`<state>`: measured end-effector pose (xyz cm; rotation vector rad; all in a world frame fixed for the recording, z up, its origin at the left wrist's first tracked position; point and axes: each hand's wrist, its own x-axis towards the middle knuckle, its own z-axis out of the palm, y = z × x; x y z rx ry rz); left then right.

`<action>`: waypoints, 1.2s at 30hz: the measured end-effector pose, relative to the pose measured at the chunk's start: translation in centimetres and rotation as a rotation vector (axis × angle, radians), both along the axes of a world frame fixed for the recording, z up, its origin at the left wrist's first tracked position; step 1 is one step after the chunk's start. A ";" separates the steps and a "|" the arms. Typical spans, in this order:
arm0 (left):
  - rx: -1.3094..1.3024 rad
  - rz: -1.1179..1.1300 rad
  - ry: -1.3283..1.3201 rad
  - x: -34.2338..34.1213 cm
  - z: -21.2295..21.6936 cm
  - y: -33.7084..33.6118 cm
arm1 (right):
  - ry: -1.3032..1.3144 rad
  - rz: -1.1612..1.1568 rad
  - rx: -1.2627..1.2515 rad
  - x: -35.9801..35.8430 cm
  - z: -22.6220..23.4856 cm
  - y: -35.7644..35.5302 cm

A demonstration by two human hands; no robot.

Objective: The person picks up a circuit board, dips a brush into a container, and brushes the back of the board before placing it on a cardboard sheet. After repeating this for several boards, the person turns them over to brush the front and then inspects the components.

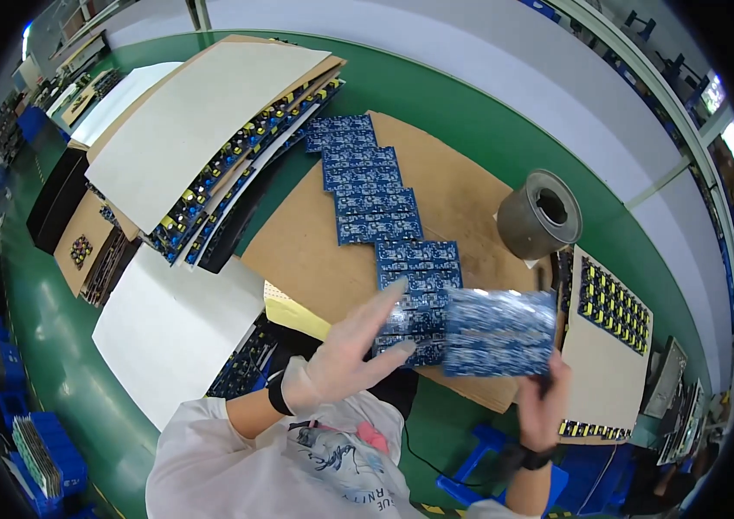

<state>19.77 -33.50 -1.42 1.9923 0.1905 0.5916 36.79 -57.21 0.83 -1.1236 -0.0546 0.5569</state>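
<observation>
My right hand grips a blue circuit board panel by its near right corner and holds it up over the table. The panel is smeared by motion. Something dark shows by the right fingers; I cannot make out what it is. Gloved in white, my left hand is open with thumb and fingers apart, holding nothing. Its fingertips are at the left edge of more blue circuit board panels; whether they touch cannot be told. These panels lie in an overlapping row running to the far side of the brown cardboard.
A grey metal can stands on the cardboard's right side. Tall stacks of populated boards under a pale sheet rise at the left. A white sheet lies nearer. At right is a board-laden panel; a blue stool is below.
</observation>
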 end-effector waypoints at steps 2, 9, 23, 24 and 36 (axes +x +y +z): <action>-0.853 -0.043 -0.327 -0.4 0.6 -1.2 | 0.095 0.153 0.055 -2.4 -0.1 4.8; -1.253 0.054 -0.156 -4.6 -0.5 3.8 | -0.540 0.313 -0.333 1.7 2.1 11.0; -1.354 0.070 -0.217 -5.9 -2.1 5.0 | -2.034 0.151 -1.705 21.2 5.5 11.6; -1.338 0.084 -0.217 -6.0 -2.3 5.1 | -2.042 0.152 -1.691 20.6 5.8 12.2; -1.263 0.188 -0.184 -6.2 -2.5 5.0 | -1.525 -0.262 -1.520 12.1 2.9 8.3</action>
